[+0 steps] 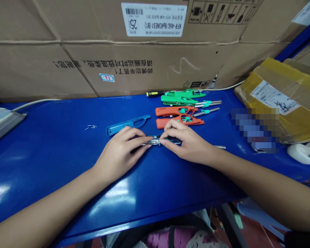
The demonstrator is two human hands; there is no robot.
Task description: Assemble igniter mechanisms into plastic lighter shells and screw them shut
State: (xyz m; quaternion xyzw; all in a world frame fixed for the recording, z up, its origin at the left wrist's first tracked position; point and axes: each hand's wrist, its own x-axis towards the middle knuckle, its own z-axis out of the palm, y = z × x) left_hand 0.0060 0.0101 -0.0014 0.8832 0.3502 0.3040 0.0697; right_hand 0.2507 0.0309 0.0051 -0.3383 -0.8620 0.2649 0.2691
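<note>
My left hand (pixel 121 150) pinches a small clear and silvery part (pixel 153 141) between thumb and fingers over the blue table (pixel 74 165). At that part's right end, the fingertips of my right hand (pixel 179 140) are closed together; whether they grip it or a smaller piece is hidden. Dark and teal bits show under my right fingers. Just behind my left hand lies a blue lighter shell half (pixel 126 125). Beyond my right hand are two orange lighter shells (pixel 175 111) with teal parts and metal tubes. A thin metal end (pixel 220 147) sticks out past my right wrist.
Green lighter shells (pixel 181 100) and a black-yellow screwdriver (pixel 155 93) lie at the back, before a large cardboard box (pixel 74 75). Small white pins (pixel 91 126) lie left. A taped parcel (pixel 279 100), a blurred-out object (pixel 255 131) and a white object (pixel 304 152) stand right; a power strip (pixel 2 122) far left.
</note>
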